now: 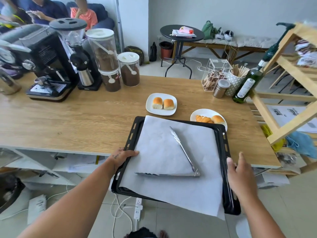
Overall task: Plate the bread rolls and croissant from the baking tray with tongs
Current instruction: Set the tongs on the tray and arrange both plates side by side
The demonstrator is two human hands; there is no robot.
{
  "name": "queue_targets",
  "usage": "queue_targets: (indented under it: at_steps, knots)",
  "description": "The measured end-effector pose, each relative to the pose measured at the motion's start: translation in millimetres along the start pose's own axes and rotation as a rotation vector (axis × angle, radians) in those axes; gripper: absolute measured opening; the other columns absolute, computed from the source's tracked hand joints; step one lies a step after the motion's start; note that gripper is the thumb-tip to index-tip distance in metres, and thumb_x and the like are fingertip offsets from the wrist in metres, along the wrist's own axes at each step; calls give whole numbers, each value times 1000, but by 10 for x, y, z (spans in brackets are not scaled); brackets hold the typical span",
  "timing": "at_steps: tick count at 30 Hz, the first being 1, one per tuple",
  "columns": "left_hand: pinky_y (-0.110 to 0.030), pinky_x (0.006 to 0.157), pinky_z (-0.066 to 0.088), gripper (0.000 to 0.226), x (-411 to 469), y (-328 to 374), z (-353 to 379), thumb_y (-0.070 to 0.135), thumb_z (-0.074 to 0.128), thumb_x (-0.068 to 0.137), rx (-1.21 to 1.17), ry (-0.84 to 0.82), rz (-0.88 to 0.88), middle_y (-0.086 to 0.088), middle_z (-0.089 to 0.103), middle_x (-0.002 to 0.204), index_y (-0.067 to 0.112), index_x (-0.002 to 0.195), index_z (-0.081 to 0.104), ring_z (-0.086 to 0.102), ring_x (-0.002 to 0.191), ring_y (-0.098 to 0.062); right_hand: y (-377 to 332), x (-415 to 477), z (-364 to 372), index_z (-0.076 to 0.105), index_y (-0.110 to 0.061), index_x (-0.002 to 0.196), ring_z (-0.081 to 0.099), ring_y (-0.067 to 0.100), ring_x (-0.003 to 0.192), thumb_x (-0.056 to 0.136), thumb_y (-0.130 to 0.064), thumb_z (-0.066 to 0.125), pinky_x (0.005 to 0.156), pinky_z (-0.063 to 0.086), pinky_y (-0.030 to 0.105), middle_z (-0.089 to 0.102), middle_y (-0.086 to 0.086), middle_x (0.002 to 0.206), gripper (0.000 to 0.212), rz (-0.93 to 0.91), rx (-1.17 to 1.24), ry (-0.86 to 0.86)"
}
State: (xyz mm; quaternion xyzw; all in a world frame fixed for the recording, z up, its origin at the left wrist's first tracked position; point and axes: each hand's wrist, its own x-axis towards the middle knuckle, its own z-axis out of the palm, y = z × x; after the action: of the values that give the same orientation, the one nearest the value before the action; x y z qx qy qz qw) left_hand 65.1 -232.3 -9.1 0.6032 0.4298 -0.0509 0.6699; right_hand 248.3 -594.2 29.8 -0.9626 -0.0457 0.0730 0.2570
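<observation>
A black baking tray (220, 134) lined with white parchment (164, 152) juts past the table's near edge. My left hand (123, 156) grips its left rim and my right hand (240, 174) holds its right rim. Metal tongs (181, 152) lie spread open on the parchment; no bread is on the tray. A square white plate (161, 112) behind the tray carries two bread rolls (163, 103). A round white plate (205, 112) to the right, partly hidden by the tray, holds a croissant (204, 119) and a roll (217, 119).
On the wooden table (85, 121) stand an espresso machine (44, 66), a grinder (77, 54) and coffee jars (106, 59) at the back left; a stick box (214, 74), shaker and green bottle (248, 83) at the back right. A wooden shelf (291, 83) crowds the right. Cables and a power strip (138, 210) lie on the floor.
</observation>
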Motion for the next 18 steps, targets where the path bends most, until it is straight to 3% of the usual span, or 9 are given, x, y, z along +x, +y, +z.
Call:
queue_targets:
  at_steps: [2,4,7,9,12,14,16,18]
  knots:
    - [-54,90,59,65,-30,-22,-74,37,89,56,-20,26,-3,-19,79,99,1,108,72,76,89,-39,-30,44,39,42,-7,146,43,37,135,102,-42,38,100,36,43,48,18,146,56,102,260,-184]
    - [-53,89,59,64,-54,-51,-155,36,87,57,-43,52,5,-19,79,97,0,108,72,76,89,-39,-87,60,117,57,-3,132,54,31,123,102,-37,44,92,37,34,59,16,135,47,90,433,-244]
    - [-45,77,62,47,-165,-1,-226,31,87,69,-20,130,1,-12,80,83,2,103,71,75,78,-33,-167,124,272,59,-6,131,56,20,117,101,-32,50,97,40,33,63,7,129,40,66,544,-263]
    - [-34,68,59,32,-235,13,-315,29,81,79,-42,162,25,-1,79,70,7,98,69,73,73,-27,-252,197,387,58,-6,131,58,24,120,101,-33,51,99,43,37,64,8,128,41,51,561,-273]
    - [-37,82,55,50,-236,-42,-512,48,81,72,-16,248,55,-6,76,95,11,104,70,69,86,-24,-462,284,527,59,-6,129,59,27,118,100,-33,53,94,44,36,66,8,123,40,11,566,-296]
    - [-38,88,51,44,-284,-81,-691,53,73,80,-21,301,104,-9,73,107,15,102,72,67,92,-23,-633,300,633,59,-6,128,58,26,119,99,-34,54,94,43,35,65,7,121,40,-31,568,-316]
    - [-47,105,46,66,-270,-112,-878,68,62,79,-53,362,115,-6,68,122,15,116,72,63,112,-28,-779,303,699,59,-6,128,56,25,121,97,-37,56,97,42,37,63,6,124,45,-49,583,-325]
    - [-53,110,42,80,-191,-224,-1205,77,51,81,-115,458,128,-11,66,126,11,124,68,61,120,-33,-981,298,844,59,-5,128,57,21,113,93,-42,58,95,42,37,63,4,120,51,-49,586,-359]
